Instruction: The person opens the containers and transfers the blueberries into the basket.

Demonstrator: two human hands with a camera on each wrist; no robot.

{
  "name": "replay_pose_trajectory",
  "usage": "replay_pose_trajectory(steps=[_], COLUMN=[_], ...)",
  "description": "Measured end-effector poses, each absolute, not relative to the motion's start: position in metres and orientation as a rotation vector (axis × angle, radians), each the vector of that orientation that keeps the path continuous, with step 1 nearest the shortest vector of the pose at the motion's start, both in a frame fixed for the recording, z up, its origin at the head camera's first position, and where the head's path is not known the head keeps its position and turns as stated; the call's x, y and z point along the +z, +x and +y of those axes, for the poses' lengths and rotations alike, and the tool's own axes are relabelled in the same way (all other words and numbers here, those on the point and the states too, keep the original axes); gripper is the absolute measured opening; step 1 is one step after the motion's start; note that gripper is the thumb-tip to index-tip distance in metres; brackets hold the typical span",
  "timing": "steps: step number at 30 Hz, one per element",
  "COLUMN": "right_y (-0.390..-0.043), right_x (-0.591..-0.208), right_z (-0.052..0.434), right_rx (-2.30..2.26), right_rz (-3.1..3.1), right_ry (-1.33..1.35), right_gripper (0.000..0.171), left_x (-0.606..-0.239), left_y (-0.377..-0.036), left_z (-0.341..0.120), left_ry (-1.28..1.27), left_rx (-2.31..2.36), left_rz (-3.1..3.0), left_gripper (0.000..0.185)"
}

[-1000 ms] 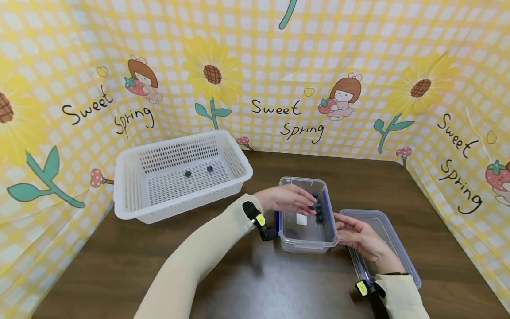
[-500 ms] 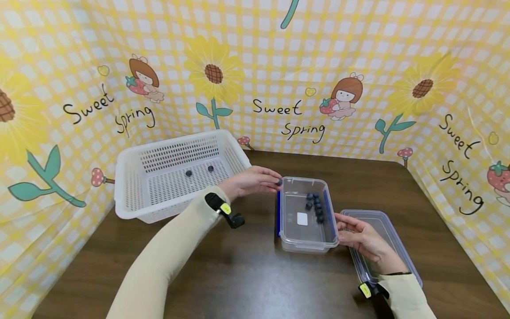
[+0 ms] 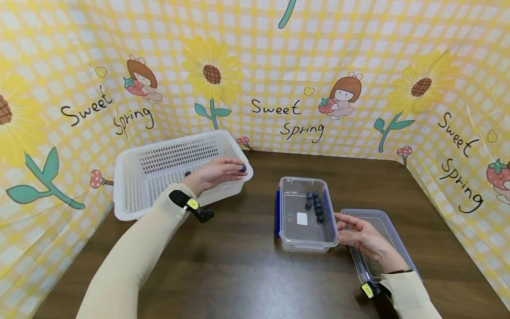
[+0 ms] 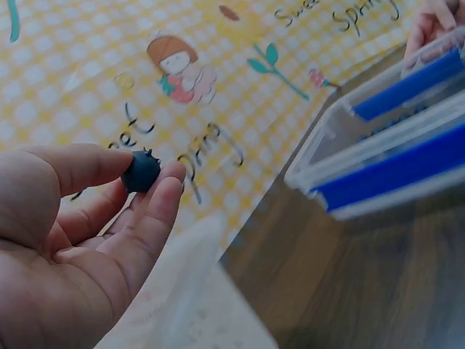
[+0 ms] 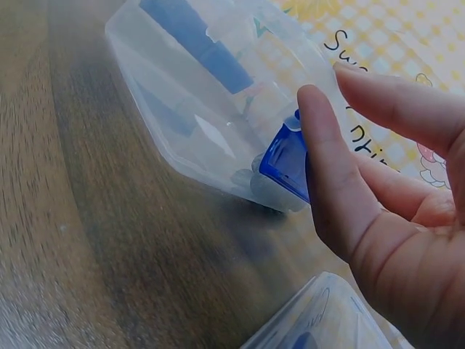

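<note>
Basket (image 3: 135, 177) berries partly behind left hand (image 3: 213, 173)

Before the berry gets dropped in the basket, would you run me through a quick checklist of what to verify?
1. Blueberry pinched firmly by left hand: ok.
2. Berry over the basket interior: not ok, it sits at the near right rim.
3. Drop spot free of the berry already in the basket: cannot tell, the hand hides part of the floor.
4. Right hand steadying the box: ok, fingers at its right side.
5. More berries left in box: ok.
</note>
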State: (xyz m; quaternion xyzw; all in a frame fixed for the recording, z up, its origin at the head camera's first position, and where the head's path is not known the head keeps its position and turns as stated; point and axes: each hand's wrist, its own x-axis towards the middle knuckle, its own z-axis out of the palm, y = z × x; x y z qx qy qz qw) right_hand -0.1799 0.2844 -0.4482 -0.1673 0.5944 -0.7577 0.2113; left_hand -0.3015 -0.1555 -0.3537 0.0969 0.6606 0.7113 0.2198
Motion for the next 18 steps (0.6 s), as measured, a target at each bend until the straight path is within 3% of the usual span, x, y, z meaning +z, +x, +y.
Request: replay_pose_trajectory(steps=[6, 18], right_y=[-0.181, -0.182], right_x=[-0.449, -0.452], right_z=[0.285, 0.287], right_rx=[-2.093, -2.092], right_rz=[1.662, 1.682], right_ry=[-0.472, -0.462], right_gripper=[0.056, 0.054], left_x=[-0.354, -0.354], left_y=[-0.306, -0.316], left_z=[-0.183, -0.234], left_ry=[0.215, -0.030], left_rx=[2.018, 2.058], left_rz=[1.852, 1.951], left_gripper=[0.031, 0.048])
